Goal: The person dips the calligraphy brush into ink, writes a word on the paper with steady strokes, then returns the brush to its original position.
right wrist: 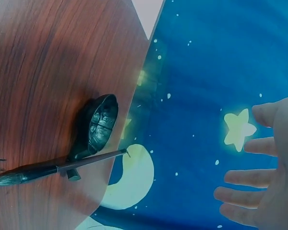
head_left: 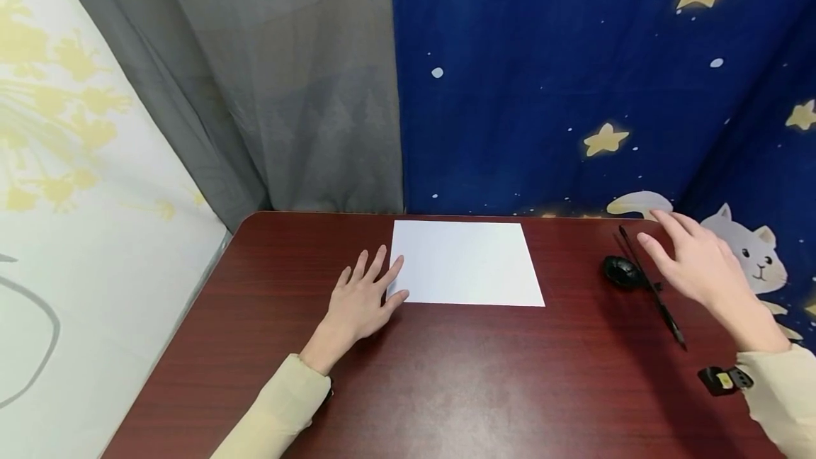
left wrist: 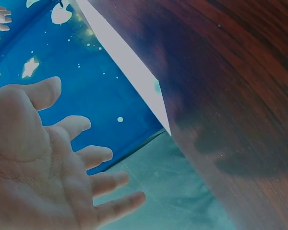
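Observation:
A white sheet of paper [head_left: 468, 263] lies flat on the table. My left hand [head_left: 360, 302] is at its left edge with the fingers spread; in the left wrist view the palm is bare and the hand [left wrist: 48, 158] seems raised above the table. On the right, a writing brush [head_left: 663, 310] with a dark tip leans across a small black rest beside a black oval dish [head_left: 621, 271], whose hollow shows in the right wrist view [right wrist: 103, 125]. Raised just right of the brush, my right hand [head_left: 707, 264] has its fingers extended and holds nothing.
The dark red wooden table [head_left: 459, 381] reaches back to a grey curtain [head_left: 319, 126] and a blue starry curtain [head_left: 510, 91]. A pale patterned wall [head_left: 95, 246] borders the left side. A black device [head_left: 723, 380] sits at the right wrist.

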{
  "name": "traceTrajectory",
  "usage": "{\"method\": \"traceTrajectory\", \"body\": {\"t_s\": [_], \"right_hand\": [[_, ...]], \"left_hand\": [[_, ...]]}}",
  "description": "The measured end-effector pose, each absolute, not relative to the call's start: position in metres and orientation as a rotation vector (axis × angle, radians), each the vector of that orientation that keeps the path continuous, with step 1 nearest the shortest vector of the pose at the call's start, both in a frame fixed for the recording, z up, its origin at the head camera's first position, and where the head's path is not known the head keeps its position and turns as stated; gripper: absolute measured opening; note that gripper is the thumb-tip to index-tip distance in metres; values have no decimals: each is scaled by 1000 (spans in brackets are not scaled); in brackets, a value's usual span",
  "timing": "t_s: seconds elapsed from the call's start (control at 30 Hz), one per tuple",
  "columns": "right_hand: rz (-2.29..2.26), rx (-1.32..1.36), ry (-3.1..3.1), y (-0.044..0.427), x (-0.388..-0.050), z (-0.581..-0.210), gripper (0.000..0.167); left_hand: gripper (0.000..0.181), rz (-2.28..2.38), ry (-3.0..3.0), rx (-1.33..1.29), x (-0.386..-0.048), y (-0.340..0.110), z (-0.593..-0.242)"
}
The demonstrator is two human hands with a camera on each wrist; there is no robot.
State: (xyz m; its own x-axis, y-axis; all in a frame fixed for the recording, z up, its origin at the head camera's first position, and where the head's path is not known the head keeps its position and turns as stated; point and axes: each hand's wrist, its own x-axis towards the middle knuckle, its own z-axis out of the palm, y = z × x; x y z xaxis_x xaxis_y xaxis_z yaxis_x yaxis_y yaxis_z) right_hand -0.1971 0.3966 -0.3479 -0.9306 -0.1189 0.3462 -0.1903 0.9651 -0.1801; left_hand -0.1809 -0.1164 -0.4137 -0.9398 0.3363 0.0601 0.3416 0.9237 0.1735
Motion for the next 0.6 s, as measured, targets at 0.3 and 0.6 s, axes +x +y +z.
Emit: {"method": "traceTrajectory", "body": {"t_s": [0.3,0.6], "right_hand": [[302,203,-2806,400,-201,-351,58],[288,173,-2825,401,-207,-350,59]], "left_hand": [[67,-264,-3082,-540,-181,-117,-419],[66,-277,-3089,-544,-183,-116,-417]]}}
